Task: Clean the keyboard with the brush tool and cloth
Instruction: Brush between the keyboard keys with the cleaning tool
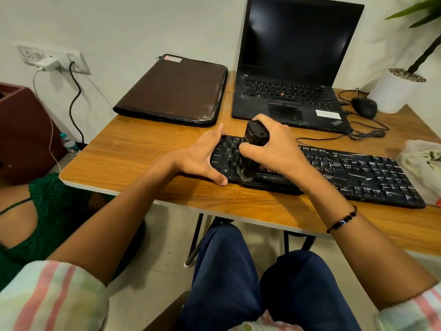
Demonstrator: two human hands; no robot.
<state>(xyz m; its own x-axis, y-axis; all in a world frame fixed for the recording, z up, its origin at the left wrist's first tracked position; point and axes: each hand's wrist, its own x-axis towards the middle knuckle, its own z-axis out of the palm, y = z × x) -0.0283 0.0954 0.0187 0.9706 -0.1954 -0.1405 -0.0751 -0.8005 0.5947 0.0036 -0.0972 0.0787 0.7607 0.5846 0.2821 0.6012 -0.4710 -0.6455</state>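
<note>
Dark blue trousers (229,278) fill the bottom of the view, with striped pink and white sleeves (47,297) at either lower corner. Above them the right hand (274,149) curls its fingers round a black cylindrical brush tool (255,139), held roughly upright, its grey bristles pressed onto the keys near the front edge of the long black dusty plastic keyboard (358,173). The left hand (202,158) lies flat with fingers spread and straight, bracing the keyboard's left end, thumb at the front edge.

The keyboard's long axis runs left to right across the wooden bench (133,154), slanting slightly nearer toward the right. Both hands sit at its left end, so the white-flecked keys stretching rightward look unbrushed; the right hand is the nearer to them, and I judge the brush must travel that way along the rows.

A pale crumpled cloth (422,161) lies just beside the keyboard's right end. Farther back sit a brown zip folder (174,89), an open black laptop (293,68) and a black mouse (364,107).
</note>
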